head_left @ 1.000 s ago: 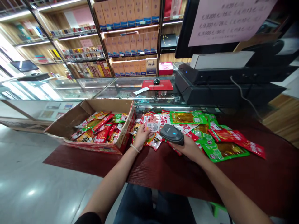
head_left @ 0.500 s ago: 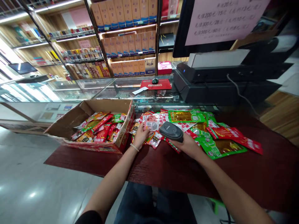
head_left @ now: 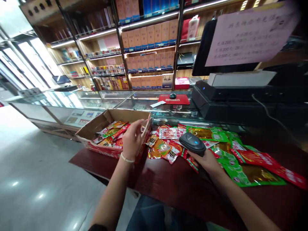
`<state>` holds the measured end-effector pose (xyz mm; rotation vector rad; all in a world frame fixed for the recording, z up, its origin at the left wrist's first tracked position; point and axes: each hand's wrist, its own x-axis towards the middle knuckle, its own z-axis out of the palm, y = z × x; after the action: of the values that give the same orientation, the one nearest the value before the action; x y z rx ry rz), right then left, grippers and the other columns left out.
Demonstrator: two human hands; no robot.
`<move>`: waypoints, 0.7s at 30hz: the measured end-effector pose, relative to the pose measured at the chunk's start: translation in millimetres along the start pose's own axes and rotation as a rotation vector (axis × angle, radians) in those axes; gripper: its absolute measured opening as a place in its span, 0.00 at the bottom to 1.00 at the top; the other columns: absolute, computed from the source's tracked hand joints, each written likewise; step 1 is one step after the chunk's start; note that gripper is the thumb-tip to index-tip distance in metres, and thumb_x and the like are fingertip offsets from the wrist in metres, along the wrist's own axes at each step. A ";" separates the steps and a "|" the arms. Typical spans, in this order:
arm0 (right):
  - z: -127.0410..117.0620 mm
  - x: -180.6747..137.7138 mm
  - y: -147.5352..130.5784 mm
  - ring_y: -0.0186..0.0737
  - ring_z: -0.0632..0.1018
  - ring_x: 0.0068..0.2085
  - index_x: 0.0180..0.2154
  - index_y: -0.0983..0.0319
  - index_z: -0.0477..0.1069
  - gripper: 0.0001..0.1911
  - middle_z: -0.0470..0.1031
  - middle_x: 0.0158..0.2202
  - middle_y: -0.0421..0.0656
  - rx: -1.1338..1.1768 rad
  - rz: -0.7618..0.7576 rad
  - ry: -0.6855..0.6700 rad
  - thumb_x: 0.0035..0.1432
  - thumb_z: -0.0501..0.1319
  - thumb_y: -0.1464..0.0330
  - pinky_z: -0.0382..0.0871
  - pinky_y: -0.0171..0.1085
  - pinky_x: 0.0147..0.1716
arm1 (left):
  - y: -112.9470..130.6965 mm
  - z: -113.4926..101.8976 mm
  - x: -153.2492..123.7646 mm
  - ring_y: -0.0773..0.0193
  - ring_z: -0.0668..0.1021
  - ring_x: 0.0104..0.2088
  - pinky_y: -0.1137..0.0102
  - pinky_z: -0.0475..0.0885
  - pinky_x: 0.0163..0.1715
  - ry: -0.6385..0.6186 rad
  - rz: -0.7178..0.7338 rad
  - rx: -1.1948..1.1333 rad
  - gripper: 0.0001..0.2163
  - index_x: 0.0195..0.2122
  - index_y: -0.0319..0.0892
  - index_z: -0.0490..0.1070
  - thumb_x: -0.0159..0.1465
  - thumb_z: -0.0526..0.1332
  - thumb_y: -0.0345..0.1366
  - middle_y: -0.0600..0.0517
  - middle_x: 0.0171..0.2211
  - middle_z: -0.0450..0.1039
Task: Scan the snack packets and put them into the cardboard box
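Looks like you're at the reaching bit, your left hand (head_left: pixel 132 139) at the right side of the box (head_left: pixel 128 115), fingers bent, though I can't tell if they're pinching anything. Your right hand (head_left: pixel 211 163) has its fingers wrapped round the scanner (head_left: pixel 192 143), by the packs (head_left: pixel 168 133) strewn over the worktop (head_left: pixel 168 189); dipping into the box would call for clearing its wall.

Lighting: bright at left, daylight through windows (head_left: pixel 38 57); white strips (head_left: pixel 151 20) along shelves (head_left: pixel 154 48). Glare: spots on floor (head_left: pixel 40 195), reflections on glass case (head_left: pixel 62 100). Shadow: dark right end of bench (head_left: pixel 271 199). Sharpness: left hand (head_left: pixel 132 138) and lettering on pink sign (head_left: pixel 245 38) blurred. Distortion: wide-angle, edges stretched, right edge blackened.
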<state>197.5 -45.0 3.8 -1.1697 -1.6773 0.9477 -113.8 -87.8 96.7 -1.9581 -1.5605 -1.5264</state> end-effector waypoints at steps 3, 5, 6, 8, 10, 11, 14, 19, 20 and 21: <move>7.2 2.4 -9.4 0.39 0.72 0.17 0.38 0.61 0.76 0.18 0.71 0.15 0.38 -0.006 0.030 -0.089 0.54 0.65 0.54 0.66 0.37 0.19 | -34.1 -23.3 3.8 0.57 0.72 0.58 0.60 0.68 0.58 -0.043 -0.057 0.202 0.19 0.56 0.46 0.69 0.66 0.51 0.26 0.46 0.56 0.71; 12.0 3.9 -15.7 0.39 0.72 0.18 0.39 0.61 0.76 0.18 0.72 0.16 0.38 -0.007 0.034 -0.107 0.54 0.65 0.54 0.66 0.37 0.19 | -56.7 -29.3 -0.5 0.51 0.67 0.62 0.53 0.64 0.61 -0.143 -0.103 0.309 0.22 0.58 0.43 0.69 0.64 0.52 0.24 0.43 0.60 0.67; 14.3 4.6 -18.2 0.39 0.72 0.18 0.40 0.60 0.75 0.17 0.73 0.17 0.38 -0.013 0.040 -0.112 0.54 0.65 0.55 0.66 0.36 0.18 | -65.3 -30.0 -3.5 0.49 0.66 0.63 0.51 0.63 0.61 -0.192 -0.120 0.333 0.22 0.58 0.42 0.69 0.63 0.53 0.24 0.41 0.60 0.67; 18.3 5.8 -21.3 0.39 0.72 0.18 0.39 0.60 0.74 0.16 0.73 0.18 0.38 -0.044 0.069 -0.126 0.54 0.64 0.55 0.65 0.36 0.18 | -74.9 -29.3 -9.5 0.49 0.69 0.60 0.53 0.65 0.60 -0.262 -0.143 0.312 0.21 0.57 0.40 0.69 0.63 0.53 0.25 0.41 0.58 0.70; 21.5 6.7 -21.8 0.38 0.72 0.18 0.35 0.60 0.72 0.15 0.73 0.18 0.38 -0.070 0.109 -0.150 0.55 0.64 0.55 0.64 0.36 0.19 | -74.1 -28.1 -13.5 0.53 0.75 0.55 0.58 0.70 0.55 -0.261 -0.153 0.255 0.20 0.56 0.42 0.70 0.65 0.53 0.27 0.44 0.54 0.73; 22.8 6.9 -21.5 0.38 0.72 0.18 0.33 0.60 0.71 0.15 0.72 0.18 0.38 -0.070 0.124 -0.160 0.55 0.64 0.55 0.64 0.36 0.19 | -70.5 -27.7 -14.5 0.55 0.77 0.52 0.60 0.72 0.53 -0.244 -0.155 0.236 0.18 0.56 0.44 0.70 0.65 0.53 0.28 0.46 0.53 0.75; 25.4 7.1 -19.9 0.37 0.71 0.17 0.32 0.60 0.70 0.15 0.70 0.16 0.37 -0.036 0.138 -0.175 0.54 0.64 0.54 0.63 0.36 0.19 | -51.3 -27.4 -14.7 0.57 0.79 0.47 0.63 0.73 0.48 -0.196 -0.126 0.208 0.15 0.52 0.46 0.73 0.67 0.54 0.31 0.49 0.48 0.78; 22.8 8.1 -17.4 0.37 0.70 0.17 0.34 0.60 0.72 0.17 0.70 0.16 0.37 -0.040 0.152 -0.122 0.52 0.66 0.53 0.62 0.36 0.18 | -5.9 -13.4 -13.3 0.60 0.78 0.49 0.64 0.71 0.51 -0.227 0.034 0.021 0.13 0.52 0.45 0.72 0.69 0.53 0.33 0.48 0.48 0.77; 20.7 8.7 -16.2 0.37 0.69 0.17 0.33 0.60 0.72 0.17 0.70 0.15 0.37 -0.041 0.149 -0.094 0.52 0.66 0.52 0.62 0.36 0.18 | 2.1 -6.0 -13.3 0.61 0.78 0.49 0.65 0.71 0.51 -0.252 0.071 -0.024 0.13 0.51 0.45 0.72 0.69 0.53 0.32 0.48 0.48 0.77; 18.0 9.4 -14.8 0.37 0.69 0.17 0.33 0.59 0.72 0.17 0.70 0.15 0.37 -0.038 0.146 -0.064 0.52 0.66 0.52 0.62 0.36 0.19 | 8.5 3.5 -13.4 0.61 0.78 0.48 0.65 0.72 0.51 -0.280 0.102 -0.064 0.13 0.51 0.45 0.72 0.69 0.53 0.32 0.48 0.47 0.77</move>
<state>174.4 -42.1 13.1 -1.3142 -1.6852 1.0571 -103.6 -96.9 88.0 -2.3324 -1.4990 -1.3244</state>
